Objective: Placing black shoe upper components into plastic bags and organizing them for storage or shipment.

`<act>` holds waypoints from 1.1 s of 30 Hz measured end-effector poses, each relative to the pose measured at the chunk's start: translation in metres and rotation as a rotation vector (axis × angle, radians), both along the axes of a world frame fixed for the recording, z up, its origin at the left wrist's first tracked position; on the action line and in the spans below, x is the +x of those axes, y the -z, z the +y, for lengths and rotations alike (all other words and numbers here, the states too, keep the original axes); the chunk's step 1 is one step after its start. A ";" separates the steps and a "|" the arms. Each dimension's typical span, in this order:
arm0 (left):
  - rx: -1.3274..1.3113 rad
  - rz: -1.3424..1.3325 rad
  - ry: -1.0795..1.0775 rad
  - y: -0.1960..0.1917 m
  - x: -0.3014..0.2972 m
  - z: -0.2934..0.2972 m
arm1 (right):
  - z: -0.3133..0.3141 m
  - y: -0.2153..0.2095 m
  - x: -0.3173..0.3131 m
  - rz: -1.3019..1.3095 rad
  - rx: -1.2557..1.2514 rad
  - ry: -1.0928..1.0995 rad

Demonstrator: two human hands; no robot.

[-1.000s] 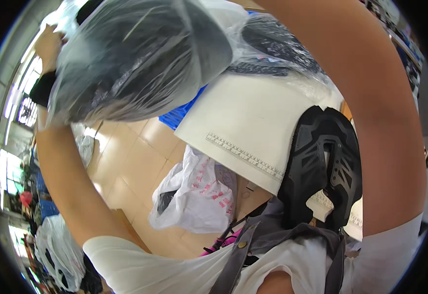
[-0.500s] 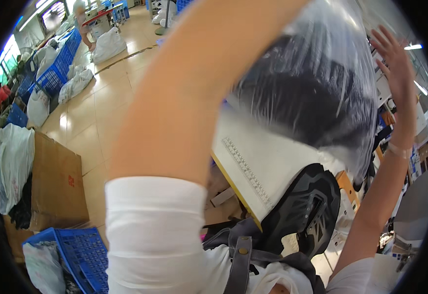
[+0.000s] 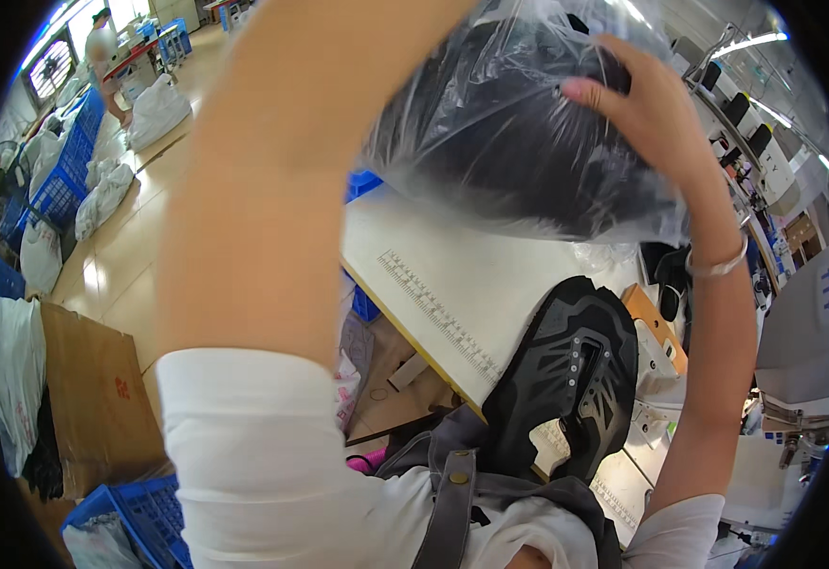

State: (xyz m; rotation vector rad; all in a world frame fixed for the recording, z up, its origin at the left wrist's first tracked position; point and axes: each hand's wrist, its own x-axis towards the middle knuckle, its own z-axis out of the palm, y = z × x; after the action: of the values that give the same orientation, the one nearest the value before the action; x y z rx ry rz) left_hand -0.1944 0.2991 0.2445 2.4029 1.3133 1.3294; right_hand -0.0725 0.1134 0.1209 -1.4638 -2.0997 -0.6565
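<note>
1. At the lower edge of the frame were the person's own white sleeves and a grey apron strap with a round button [image 3: 459, 479]. A black moulded plastic piece [image 3: 566, 375] with open slots lay just above the strap, right of centre.

2. The left forearm [image 3: 272, 190] rose steeply from the lower centre to the top of the frame and filled much of the left half. The left hand was outside the picture at the top edge, so I cannot tell whether its fingers were open or closed.

3. The right arm went up along the right side of the frame, with a thin bracelet [image 3: 718, 267] on the wrist. The right hand [image 3: 656, 119] was bent over at the upper right, with its fingers spread and curved, pressing on the side of the bag.

4. The clear plastic bag [image 3: 519, 142], with dark goods inside, was held high at the upper centre of the frame, between the two arms and above the table.

5. Under the bag was a white table [image 3: 452, 275] with a printed ruler along its edge.

6. Farther away, on the left side, stood a brown cardboard sheet [image 3: 92, 389], blue crates [image 3: 64, 180] and filled white sacks [image 3: 158, 109] on the floor. Another person [image 3: 103, 38] stood at the far upper left.
</note>
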 end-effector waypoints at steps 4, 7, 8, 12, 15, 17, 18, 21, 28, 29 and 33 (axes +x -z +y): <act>-0.613 0.209 1.108 -0.013 -0.045 0.024 | 0.045 -0.022 -0.005 -0.064 0.048 -0.157; 0.717 1.087 0.102 0.043 -0.009 0.037 | 0.091 -0.019 0.003 -0.115 0.158 0.079; 0.735 1.055 0.111 0.063 0.005 0.020 | 0.100 -0.020 0.029 -0.143 0.163 0.102; 0.383 -0.099 0.375 0.130 -0.020 -0.011 | 0.111 -0.005 0.018 -0.325 0.491 0.320; 0.489 0.027 0.065 0.145 -0.021 -0.023 | 0.124 0.006 0.016 -0.320 0.676 0.253; 0.404 -0.171 0.082 0.153 0.006 -0.060 | 0.134 -0.006 0.059 -0.273 0.795 -0.190; 0.531 -0.269 0.103 0.164 0.006 -0.068 | 0.134 -0.003 0.061 -0.199 0.620 -0.283; 0.860 -0.583 0.124 0.195 0.016 -0.080 | 0.124 0.022 0.069 0.174 0.239 -0.056; 0.780 -0.515 0.353 0.217 -0.098 -0.181 | 0.024 0.091 0.107 -0.232 0.662 -0.151; 0.827 -0.627 0.203 0.227 -0.130 -0.178 | 0.001 0.102 0.081 -0.362 0.753 -0.165; 0.111 -0.504 -0.219 0.262 -0.215 -0.118 | -0.018 0.118 -0.024 -0.551 0.739 -0.610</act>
State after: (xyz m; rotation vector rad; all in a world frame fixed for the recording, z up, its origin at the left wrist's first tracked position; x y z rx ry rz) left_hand -0.4097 0.1811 -0.0173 1.8277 1.3990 1.9464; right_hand -0.0968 0.0951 0.0026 -0.2270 -2.1351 -1.4688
